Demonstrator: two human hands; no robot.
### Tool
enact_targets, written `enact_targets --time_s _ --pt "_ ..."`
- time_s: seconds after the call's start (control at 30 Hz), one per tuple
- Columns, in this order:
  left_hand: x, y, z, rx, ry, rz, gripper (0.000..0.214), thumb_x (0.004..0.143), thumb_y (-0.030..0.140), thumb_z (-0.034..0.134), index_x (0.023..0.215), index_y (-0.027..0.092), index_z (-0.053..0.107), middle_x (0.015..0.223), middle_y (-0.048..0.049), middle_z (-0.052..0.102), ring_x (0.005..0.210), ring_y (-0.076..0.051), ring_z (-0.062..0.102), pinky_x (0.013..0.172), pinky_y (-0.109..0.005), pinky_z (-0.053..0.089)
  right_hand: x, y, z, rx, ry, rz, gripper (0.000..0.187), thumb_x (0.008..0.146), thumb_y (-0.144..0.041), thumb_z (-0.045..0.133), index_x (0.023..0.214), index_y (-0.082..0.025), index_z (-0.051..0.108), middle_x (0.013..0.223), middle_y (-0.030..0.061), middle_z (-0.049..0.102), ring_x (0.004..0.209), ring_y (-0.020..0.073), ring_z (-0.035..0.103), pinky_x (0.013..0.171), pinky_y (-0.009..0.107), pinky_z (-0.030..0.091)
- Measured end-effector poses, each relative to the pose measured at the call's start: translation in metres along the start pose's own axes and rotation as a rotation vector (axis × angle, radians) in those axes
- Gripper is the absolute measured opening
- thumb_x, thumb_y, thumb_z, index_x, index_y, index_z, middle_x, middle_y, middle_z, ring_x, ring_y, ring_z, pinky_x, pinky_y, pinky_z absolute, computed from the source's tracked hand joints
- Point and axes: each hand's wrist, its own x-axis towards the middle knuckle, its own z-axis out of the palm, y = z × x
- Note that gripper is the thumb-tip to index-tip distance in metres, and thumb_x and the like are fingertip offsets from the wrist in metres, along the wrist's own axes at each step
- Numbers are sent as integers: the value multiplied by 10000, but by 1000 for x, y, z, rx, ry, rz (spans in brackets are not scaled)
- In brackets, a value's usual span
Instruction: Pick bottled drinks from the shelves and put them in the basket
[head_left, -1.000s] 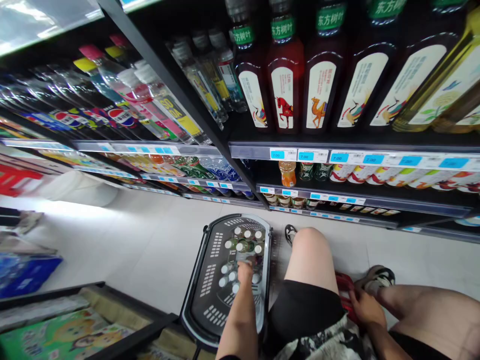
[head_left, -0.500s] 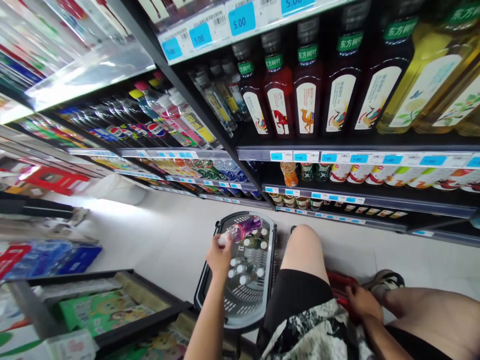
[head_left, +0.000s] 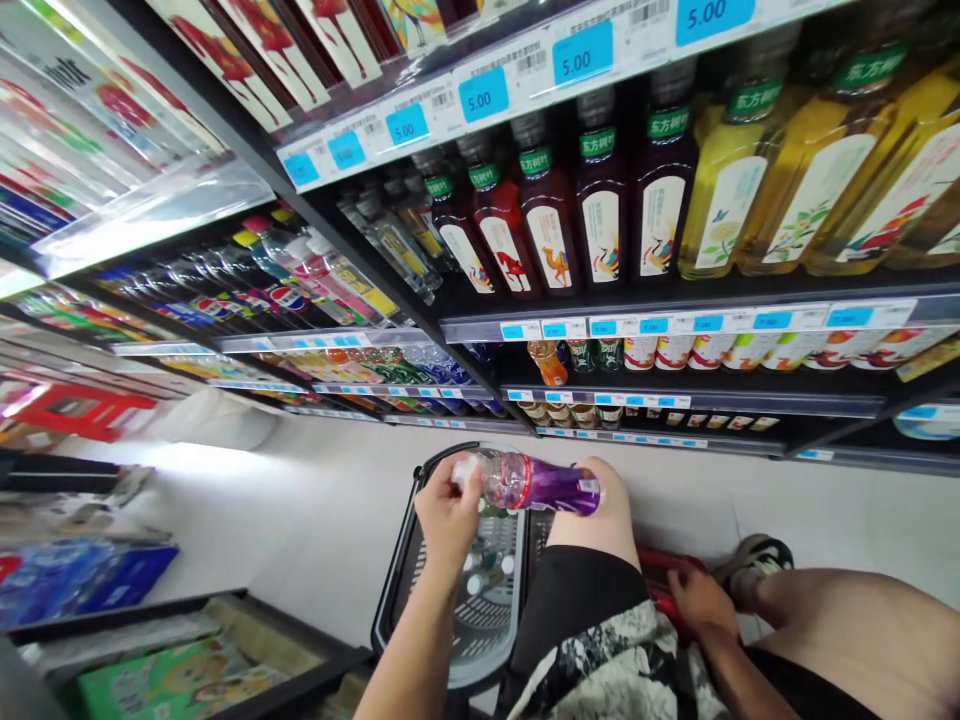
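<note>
My left hand (head_left: 450, 505) pinches the white cap of a clear plastic bottle with a purple lower part (head_left: 559, 485). The bottle lies almost level, its base reaching over my bare knee. Under this hand stands a grey shopping basket (head_left: 487, 668), with several white-capped bottles (head_left: 484, 580) lying inside; some are hidden by the hand and bottle. Low beside my thigh, my right hand (head_left: 701, 600) has its fingers curled over the edge of a red plastic object (head_left: 658, 572), mostly covered by my leg and clothing.
Drink shelves run along the far side, with dark and yellow tea bottles (head_left: 604, 235) above and an orange bottle (head_left: 549, 362) lower down. A bin with green packages (head_left: 150, 670) is at the lower left. Blue packs (head_left: 97, 580) and a whitish round container (head_left: 221, 415) sit farther left.
My left hand has raised the purple bottle out of the basket and swung it right toward my knee. My right hand stays at the red object. The view has shifted slightly.
</note>
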Motion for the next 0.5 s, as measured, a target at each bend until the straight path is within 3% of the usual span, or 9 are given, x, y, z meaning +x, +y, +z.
enact_targets --time_s 0.13,0.27,0.37,0.5 --pt "15 17 10 252 -8 119 347 745 517 688 845 188 741 533 44 550 491 -91 450 551 -216 345 2 2 4 26 6 -1 607 937 -457 228 1180 -137 682 1111 232 787 1073 375 746 914 487 556" --pt "50 25 13 412 140 135 310 835 477 662 932 191 733 579 39 569 563 -104 507 626 -216 329 4 2 6 61 22 6 589 924 -466 239 1179 -168 679 1099 208 796 1046 358 759 886 479 578" --pt "85 21 24 503 190 180 298 905 456 623 1021 195 711 624 22 611 649 -141 585 682 -228 343 7 4 12 82 31 6 591 908 -463 239 1142 -162 691 1101 225 792 1057 366 756 906 495 580" --pt "137 2 53 574 125 240 345 955 469 590 1137 190 680 766 -35 717 797 -211 682 729 -250 398 18 14 33 119 73 5 581 868 -509 244 985 -197 720 981 232 800 974 406 764 899 563 590"
